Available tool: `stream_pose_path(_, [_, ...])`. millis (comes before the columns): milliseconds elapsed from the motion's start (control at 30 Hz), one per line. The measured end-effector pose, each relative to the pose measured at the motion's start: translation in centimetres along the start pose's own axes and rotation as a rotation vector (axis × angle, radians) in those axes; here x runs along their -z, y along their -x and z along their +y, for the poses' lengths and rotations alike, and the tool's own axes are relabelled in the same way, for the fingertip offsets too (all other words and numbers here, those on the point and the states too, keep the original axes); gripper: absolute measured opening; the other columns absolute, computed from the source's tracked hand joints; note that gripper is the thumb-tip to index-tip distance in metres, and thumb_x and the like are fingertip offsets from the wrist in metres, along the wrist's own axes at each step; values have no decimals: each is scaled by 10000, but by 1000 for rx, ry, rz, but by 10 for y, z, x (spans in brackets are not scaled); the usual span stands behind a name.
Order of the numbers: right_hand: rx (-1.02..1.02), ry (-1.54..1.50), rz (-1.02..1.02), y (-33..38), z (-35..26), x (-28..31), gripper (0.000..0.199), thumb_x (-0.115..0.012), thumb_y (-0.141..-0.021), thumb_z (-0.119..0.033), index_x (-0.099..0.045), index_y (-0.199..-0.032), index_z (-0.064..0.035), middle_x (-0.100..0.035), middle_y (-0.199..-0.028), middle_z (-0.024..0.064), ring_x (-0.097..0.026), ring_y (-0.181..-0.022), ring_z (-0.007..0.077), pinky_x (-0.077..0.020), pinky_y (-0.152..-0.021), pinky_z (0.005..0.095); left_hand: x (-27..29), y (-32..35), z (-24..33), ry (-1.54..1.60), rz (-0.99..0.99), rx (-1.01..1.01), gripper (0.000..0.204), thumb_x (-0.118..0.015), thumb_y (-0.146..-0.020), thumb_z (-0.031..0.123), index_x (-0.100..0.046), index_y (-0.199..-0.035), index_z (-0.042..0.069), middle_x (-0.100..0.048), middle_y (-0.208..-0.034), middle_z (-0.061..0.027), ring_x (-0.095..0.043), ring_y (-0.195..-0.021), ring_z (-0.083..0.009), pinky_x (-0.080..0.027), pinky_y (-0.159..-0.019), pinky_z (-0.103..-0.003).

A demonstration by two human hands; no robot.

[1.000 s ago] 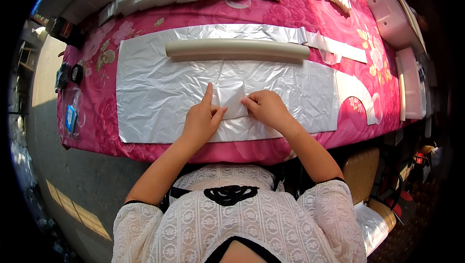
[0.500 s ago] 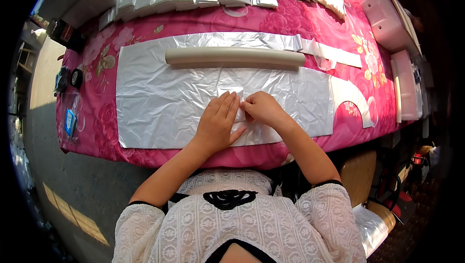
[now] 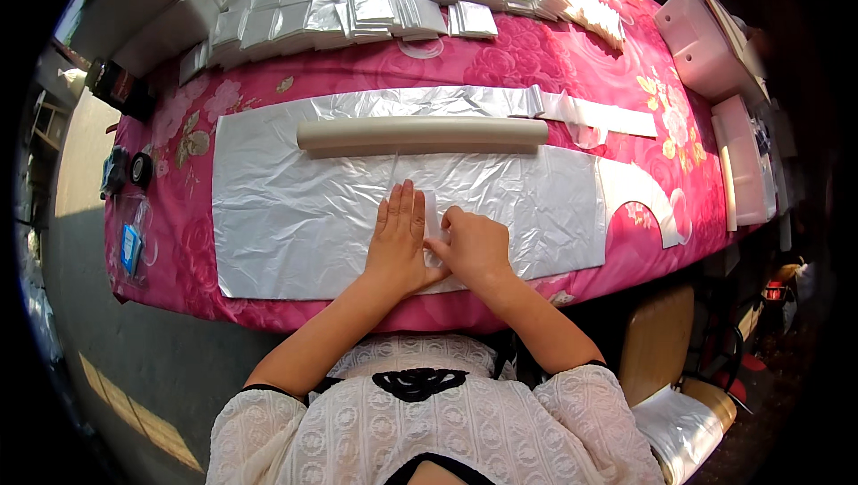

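A large white plastic bag (image 3: 295, 226) lies flat, wrinkled, its handle strips pointing right. A beige tube (image 3: 420, 134) rests across its upper part. Between my hands is a small folded white plastic bag (image 3: 431, 212), partly covered by them. My left hand (image 3: 398, 239) presses flat on it, fingers stretched out together and the thumb toward the right hand. Just right of this, my right hand (image 3: 474, 248) is closed, fingers curled and thumb against the folded bag's right edge near its lower end. Its fingertips are partly hidden.
Several stacks of folded white bags (image 3: 331, 16) line the far side of the pink flowered tablecloth (image 3: 500, 65). White bins (image 3: 702, 47) stand at the right; a roll of black tape (image 3: 140, 169) and a blue packet (image 3: 130, 248) lie left. A wooden chair (image 3: 657, 342) stands lower right.
My right hand has slid toward me along the folded bag's edge. The left hand stays flat on it, its fingers a little more spread. The whole view has tilted slightly upward.
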State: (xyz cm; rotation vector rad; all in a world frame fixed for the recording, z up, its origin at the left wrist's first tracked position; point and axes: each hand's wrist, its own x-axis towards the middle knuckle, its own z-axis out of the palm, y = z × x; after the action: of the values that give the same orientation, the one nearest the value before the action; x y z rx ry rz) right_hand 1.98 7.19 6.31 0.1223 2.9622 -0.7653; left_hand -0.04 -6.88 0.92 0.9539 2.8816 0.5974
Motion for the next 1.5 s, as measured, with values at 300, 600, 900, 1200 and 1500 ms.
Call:
stream_pose_path(300, [372, 242, 184, 0, 0, 6, 386, -670, -719, -246, -576, -1006, -6, -599, -1022, 144, -537, -1015, 268, -332, -949, 434, 22, 35, -7, 148, 230, -143, 1077, -659, -678, 511, -47, -1411, 14, 32, -1448, -276, 24, -1358, -394, -61, -1067, -536])
stream_pose_path(600, [470, 92, 106, -16, -35, -67, 826, -482, -806, -578, -293, -1352, 13, -216, -1415, 252, -171, -1336, 366, -142, -1078, 474, 50, 175, -44, 1402, -443, 760, 369, -525, -906, 302, -593, -1110, 2, -626, -1062, -81, -633, -749, -105, -489, -678, -217])
stream_pose_path(900, [714, -237, -206, 64, -97, -112, 838, -419, -814, -604, -254, -1374, -3, -141, -1448, 242, -90, -1362, 363, -67, -1083, 484, 29, 198, -40, 1593, 97, 1166, 210, -587, -873, 195, -605, -931, -5, -631, -858, -77, -607, -770, -124, -470, -656, -213])
stream_pose_path(1200, [1040, 168, -68, 16, -54, -22, 160, -552, -737, -163, -601, -856, -68, -430, -1337, 111, -234, -1341, 277, -142, -1087, 471, 106, 129, -26, 330, 101, 217, 189, -702, -680, 76, -661, -861, 43, -671, -834, -116, -665, -692, -216, -528, -612, -279])
stream_pose_path(1500, [79, -918, 116, -181, 64, 65, 199, -634, -814, -197, -643, -883, -11, -608, -765, 18, -526, -699, 101, -416, -642, 251, 113, 65, -29, 242, 150, 59, 474, -728, -638, 102, -567, -1075, 12, -578, -1139, -176, -609, -952, -306, -504, -786, -348])
